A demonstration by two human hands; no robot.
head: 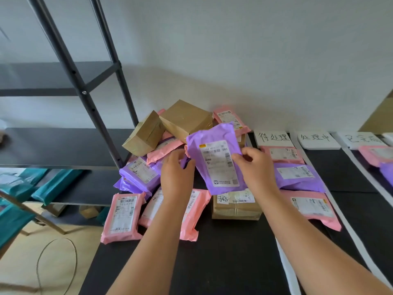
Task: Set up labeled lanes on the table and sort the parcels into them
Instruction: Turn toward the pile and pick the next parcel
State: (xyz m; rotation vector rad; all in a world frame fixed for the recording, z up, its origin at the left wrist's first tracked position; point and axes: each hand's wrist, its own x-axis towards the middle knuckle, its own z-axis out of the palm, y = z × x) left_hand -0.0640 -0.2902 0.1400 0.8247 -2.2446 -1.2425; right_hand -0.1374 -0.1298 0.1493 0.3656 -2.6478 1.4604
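Purple parcel (215, 160), left hand (177, 174) gripping, right hand (257, 167) pinching

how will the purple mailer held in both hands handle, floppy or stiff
Probably floppy: the purple mailer is creased film that bends between the left hand and right hand. Likely light, since pinches at its edges hold it up. Its smooth plastic may slide easily if pushed.
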